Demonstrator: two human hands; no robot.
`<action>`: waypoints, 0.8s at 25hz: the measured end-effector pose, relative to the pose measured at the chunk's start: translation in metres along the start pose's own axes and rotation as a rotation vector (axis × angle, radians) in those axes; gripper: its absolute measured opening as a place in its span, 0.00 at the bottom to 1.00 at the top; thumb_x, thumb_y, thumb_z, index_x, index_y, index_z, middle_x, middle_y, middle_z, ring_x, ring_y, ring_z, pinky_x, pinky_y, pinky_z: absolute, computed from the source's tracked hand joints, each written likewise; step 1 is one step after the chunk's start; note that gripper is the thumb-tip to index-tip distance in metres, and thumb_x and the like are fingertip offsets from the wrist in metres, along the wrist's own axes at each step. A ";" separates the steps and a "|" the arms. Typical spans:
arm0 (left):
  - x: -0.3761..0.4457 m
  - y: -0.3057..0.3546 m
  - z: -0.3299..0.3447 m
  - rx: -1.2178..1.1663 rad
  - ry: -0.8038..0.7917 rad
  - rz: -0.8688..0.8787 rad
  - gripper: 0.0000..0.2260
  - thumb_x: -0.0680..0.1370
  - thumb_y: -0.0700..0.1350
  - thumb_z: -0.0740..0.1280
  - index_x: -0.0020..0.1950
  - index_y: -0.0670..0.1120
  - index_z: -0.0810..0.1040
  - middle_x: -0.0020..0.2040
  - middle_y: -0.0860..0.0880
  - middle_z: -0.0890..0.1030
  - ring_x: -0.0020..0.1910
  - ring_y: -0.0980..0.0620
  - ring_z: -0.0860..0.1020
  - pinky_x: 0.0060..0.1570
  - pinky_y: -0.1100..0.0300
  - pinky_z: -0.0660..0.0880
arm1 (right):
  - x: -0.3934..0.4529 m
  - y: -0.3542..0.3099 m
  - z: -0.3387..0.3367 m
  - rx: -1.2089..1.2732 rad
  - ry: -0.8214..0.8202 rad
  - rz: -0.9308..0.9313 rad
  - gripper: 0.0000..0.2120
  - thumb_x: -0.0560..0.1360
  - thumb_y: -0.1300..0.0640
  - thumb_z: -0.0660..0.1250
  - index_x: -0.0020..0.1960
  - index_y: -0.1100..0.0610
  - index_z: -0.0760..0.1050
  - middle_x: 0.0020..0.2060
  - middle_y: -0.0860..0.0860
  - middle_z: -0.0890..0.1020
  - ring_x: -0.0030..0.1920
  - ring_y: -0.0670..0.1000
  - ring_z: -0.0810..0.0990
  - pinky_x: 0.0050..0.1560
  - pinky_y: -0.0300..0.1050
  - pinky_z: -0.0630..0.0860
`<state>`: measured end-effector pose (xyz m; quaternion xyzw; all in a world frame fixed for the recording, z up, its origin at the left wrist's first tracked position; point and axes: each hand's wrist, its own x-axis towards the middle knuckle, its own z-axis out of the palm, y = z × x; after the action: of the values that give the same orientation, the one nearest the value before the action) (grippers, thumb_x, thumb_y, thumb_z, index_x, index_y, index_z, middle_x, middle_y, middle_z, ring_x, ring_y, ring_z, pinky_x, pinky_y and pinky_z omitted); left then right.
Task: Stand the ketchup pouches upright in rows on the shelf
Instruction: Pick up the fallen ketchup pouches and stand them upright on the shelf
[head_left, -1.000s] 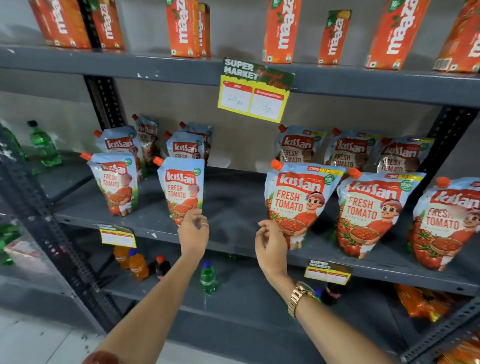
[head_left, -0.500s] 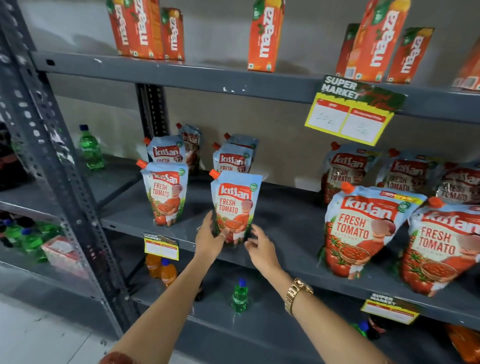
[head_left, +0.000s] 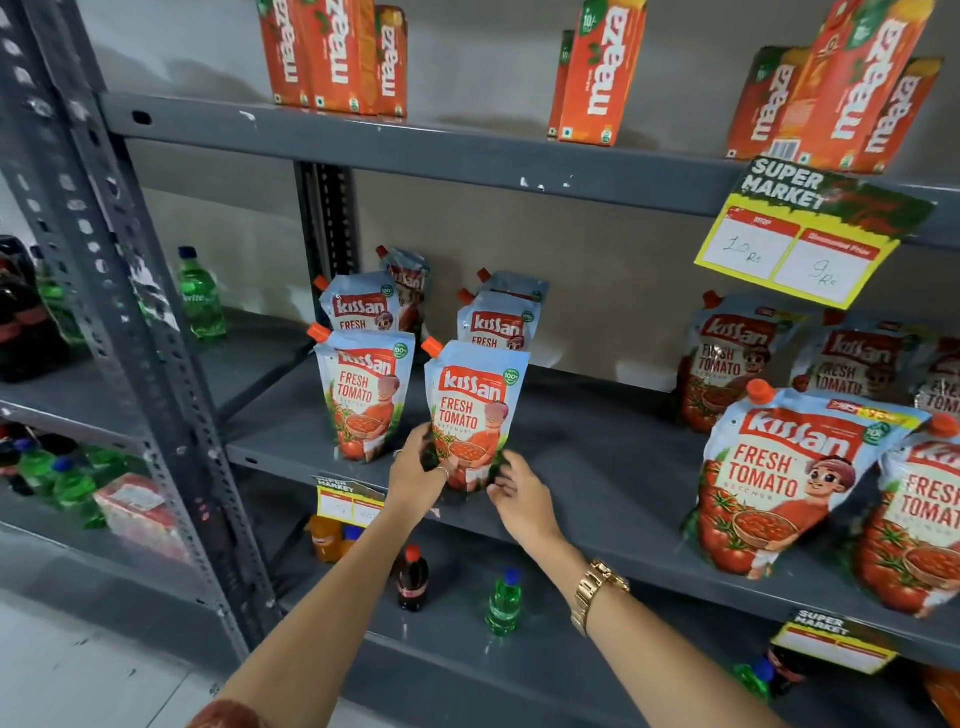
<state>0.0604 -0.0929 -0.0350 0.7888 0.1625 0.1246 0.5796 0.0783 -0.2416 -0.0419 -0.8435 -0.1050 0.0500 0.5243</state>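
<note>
Small Kissan ketchup pouches stand upright in two short rows at the left of the grey middle shelf (head_left: 597, 467). My left hand (head_left: 418, 475) and my right hand (head_left: 514, 491) grip the bottom corners of the front right small pouch (head_left: 475, 410). Another small pouch (head_left: 363, 395) stands just left of it, with further small pouches (head_left: 496, 322) behind. Larger ketchup pouches (head_left: 784, 478) stand at the right of the same shelf, front and back.
Orange Maaza juice cartons (head_left: 602, 73) line the top shelf. A yellow price tag (head_left: 800, 244) hangs from its edge. Small soda bottles (head_left: 413, 577) sit on the lower shelf. A perforated grey upright (head_left: 130, 322) stands at left, with green bottles (head_left: 200, 296) beyond.
The view has swung left and closer. My right hand came over from the larger pouches to the small front pouch; both hands now hold its base.
</note>
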 end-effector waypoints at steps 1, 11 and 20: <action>0.001 -0.001 -0.004 0.000 0.003 -0.007 0.27 0.74 0.40 0.67 0.71 0.47 0.62 0.67 0.43 0.73 0.66 0.45 0.70 0.64 0.51 0.67 | 0.001 0.000 0.003 -0.010 -0.005 -0.001 0.24 0.74 0.66 0.64 0.68 0.56 0.65 0.61 0.56 0.78 0.59 0.51 0.77 0.61 0.41 0.71; -0.002 -0.006 -0.026 -0.199 0.259 -0.001 0.18 0.73 0.40 0.69 0.63 0.45 0.73 0.58 0.45 0.79 0.57 0.48 0.77 0.57 0.56 0.73 | -0.018 -0.010 0.030 -0.038 0.395 -0.186 0.15 0.73 0.65 0.63 0.58 0.55 0.73 0.51 0.51 0.80 0.48 0.48 0.77 0.48 0.36 0.73; 0.018 -0.021 -0.076 -0.182 0.482 -0.034 0.15 0.74 0.42 0.68 0.60 0.45 0.73 0.56 0.43 0.80 0.53 0.48 0.77 0.51 0.59 0.72 | -0.001 -0.051 0.078 -0.046 0.039 -0.255 0.19 0.75 0.64 0.60 0.64 0.55 0.69 0.59 0.50 0.78 0.55 0.47 0.76 0.53 0.34 0.72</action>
<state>0.0458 -0.0138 -0.0324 0.6781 0.2973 0.3133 0.5947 0.0563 -0.1517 -0.0308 -0.8358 -0.2023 -0.0361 0.5091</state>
